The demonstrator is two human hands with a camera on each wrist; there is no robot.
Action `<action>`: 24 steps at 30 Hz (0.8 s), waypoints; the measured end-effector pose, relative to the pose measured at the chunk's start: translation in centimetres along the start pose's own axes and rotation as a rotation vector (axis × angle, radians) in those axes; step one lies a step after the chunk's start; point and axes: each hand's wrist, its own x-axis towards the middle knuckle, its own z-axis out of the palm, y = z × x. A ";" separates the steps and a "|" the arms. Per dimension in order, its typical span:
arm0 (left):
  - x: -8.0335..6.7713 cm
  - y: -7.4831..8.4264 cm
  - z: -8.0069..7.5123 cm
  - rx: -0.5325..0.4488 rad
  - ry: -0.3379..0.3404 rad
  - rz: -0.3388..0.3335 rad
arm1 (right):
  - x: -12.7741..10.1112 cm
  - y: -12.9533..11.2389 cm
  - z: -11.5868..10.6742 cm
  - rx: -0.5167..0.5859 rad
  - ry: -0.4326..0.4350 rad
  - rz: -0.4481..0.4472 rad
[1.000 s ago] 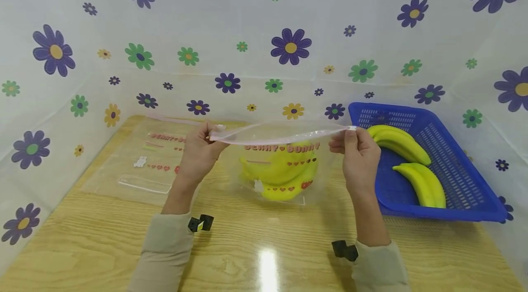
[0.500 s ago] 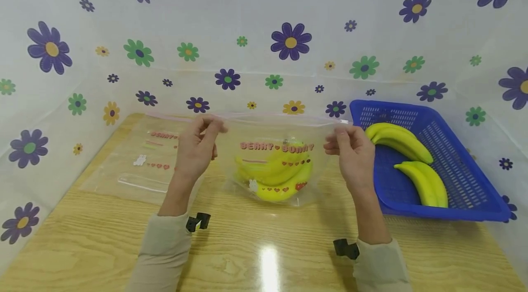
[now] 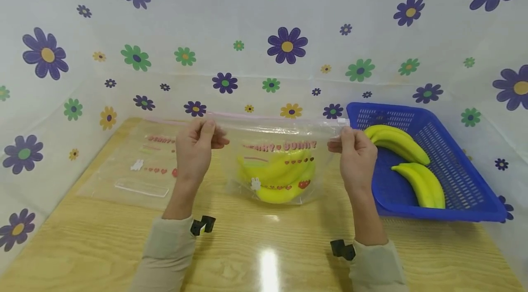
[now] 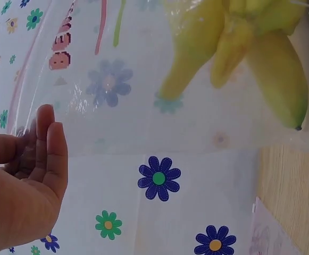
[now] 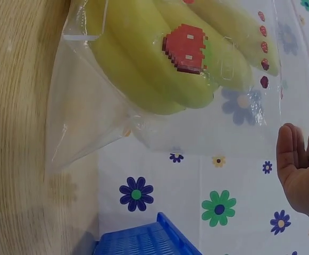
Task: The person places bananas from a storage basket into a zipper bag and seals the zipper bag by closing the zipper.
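A clear zip bag point(image 3: 235, 163) printed with "BERRY BUNNY" hangs upright between both hands, with a bunch of bananas point(image 3: 274, 175) inside. My left hand point(image 3: 194, 150) pinches its upper left corner between thumb and fingers. At the upper right corner my right hand point(image 3: 356, 154) pinches the bag just below the white zip slider point(image 3: 342, 122). The pink zip edge runs straight between the hands. In the left wrist view the banana tips point(image 4: 276, 85) point down behind the film. A red strawberry print point(image 5: 186, 49) shows in the right wrist view.
On the left a second clear zip bag point(image 3: 103, 182) lies flat on the wooden table point(image 3: 231, 255), partly behind the left hand. A blue plastic basket point(image 3: 466, 212) at the right holds two bunches of bananas point(image 3: 420, 184). A flower-patterned sheet point(image 3: 247, 17) stands behind.
The bag's mouth edge, sagging and slanted towards me a second ago, is now raised and stretched straight. My left hand has shifted its grip at the corner; the basket stays put.
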 end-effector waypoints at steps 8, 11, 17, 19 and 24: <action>0.2 0.0 -0.1 -0.003 -0.060 0.032 | -0.3 -0.4 -0.3 0.008 -0.003 -0.086; 0.2 0.0 -0.1 -0.005 -0.097 -0.009 | -0.4 -0.8 -0.3 0.035 -0.023 -0.057; 0.5 -0.1 -0.2 -0.060 -0.135 -0.036 | -0.3 -1.1 0.1 0.086 -0.025 -0.058; 0.5 -0.2 -0.1 -0.104 -0.116 -0.023 | -0.2 -1.0 0.1 0.095 0.001 -0.078; 0.6 -0.4 0.2 -0.202 -0.028 0.003 | -0.1 -0.8 0.1 0.108 0.066 -0.110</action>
